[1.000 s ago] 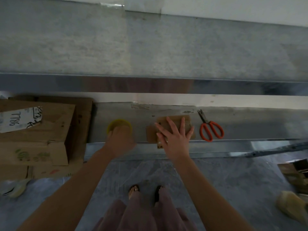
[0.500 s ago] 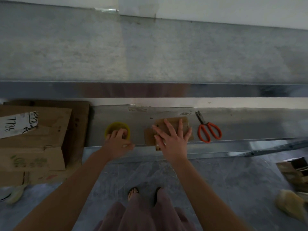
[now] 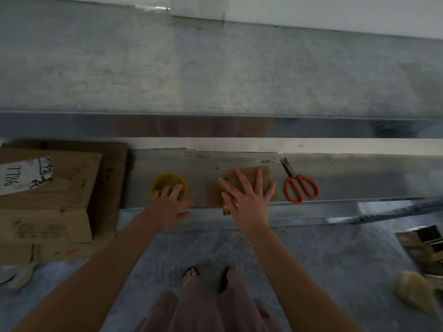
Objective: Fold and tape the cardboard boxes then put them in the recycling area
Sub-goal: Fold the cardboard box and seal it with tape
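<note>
Fingers of the right hand [image 3: 247,200] lay spread and flat, palm down, pressing a small flattened brown cardboard box [image 3: 242,179] onto the low grey metal shelf [image 3: 359,183]. Fingers of the left hand [image 3: 171,204] curled loosely over the near rim of a yellow roll of tape [image 3: 167,184], touching it without a closed grip; the thumb pointed toward the box. Orange-handled scissors [image 3: 299,185] lay on the shelf just right of the box. Larger brown cardboard boxes [image 3: 55,195] were stacked at the shelf's left end.
</note>
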Tool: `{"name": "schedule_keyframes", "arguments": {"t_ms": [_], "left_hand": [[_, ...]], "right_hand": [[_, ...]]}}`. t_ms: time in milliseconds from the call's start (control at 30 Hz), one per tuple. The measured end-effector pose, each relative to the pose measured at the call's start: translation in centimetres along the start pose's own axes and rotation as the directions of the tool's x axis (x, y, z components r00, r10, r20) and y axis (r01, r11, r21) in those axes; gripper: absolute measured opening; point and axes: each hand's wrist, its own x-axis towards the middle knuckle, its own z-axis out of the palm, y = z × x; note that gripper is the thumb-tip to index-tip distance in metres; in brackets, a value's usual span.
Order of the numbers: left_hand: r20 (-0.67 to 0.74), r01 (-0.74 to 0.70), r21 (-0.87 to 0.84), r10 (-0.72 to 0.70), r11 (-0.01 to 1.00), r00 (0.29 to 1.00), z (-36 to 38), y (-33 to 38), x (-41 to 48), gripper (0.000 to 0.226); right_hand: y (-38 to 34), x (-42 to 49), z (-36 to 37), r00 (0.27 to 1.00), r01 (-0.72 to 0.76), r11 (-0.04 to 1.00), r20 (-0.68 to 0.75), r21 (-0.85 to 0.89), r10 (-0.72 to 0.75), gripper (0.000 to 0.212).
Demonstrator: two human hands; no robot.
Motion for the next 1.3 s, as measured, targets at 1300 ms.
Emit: {"name": "schedule_keyframes", "arguments": {"t_ms": [1300], "left_hand": [[-0.268,0.108,-0.456,-0.252,0.883,0.930,-3.7,10.0,1.8,0.063]], "right_hand": [[5.9,-0.9,-1.6,0.965,-0.176,0.783,-0.054,0.597,0.257,0.048]]}}
